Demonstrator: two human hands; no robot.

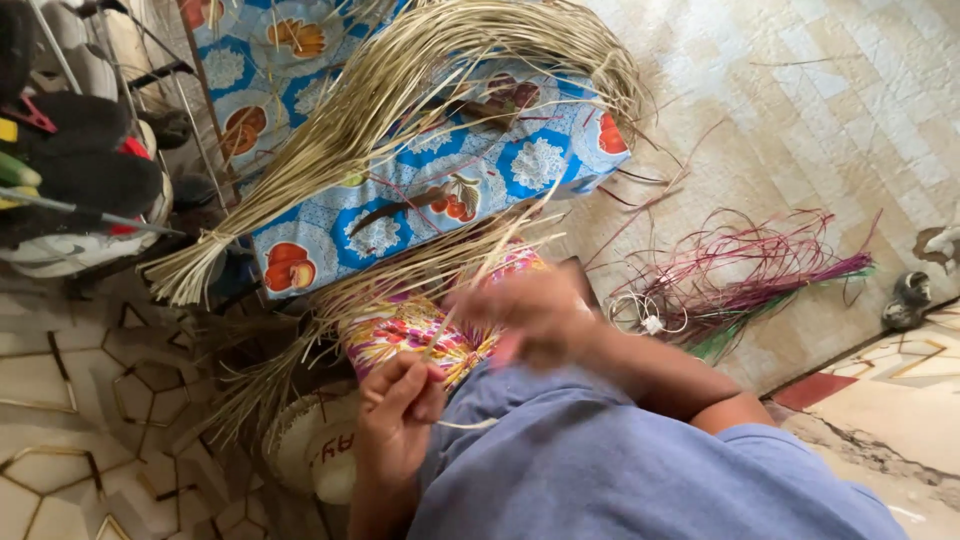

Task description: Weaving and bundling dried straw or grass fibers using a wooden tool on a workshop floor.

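Left grip (398,412) pinching pale straw strand (465,424), right grip (530,312) blurred, unclear, dyed straw (760,262) nearby

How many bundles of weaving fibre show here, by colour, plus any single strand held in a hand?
Pale straw bundles: 2, the tied bundle on the patterned cloth and the lap bundle
Magenta-and-green bundle on the floor: 1
Single pale strand pinched by the left hand: 1
Total: 4

Left hand (398,412) pinches a pale straw strand (462,424) (right hand (528,315) blurred) beside a straw bundle (360,130)
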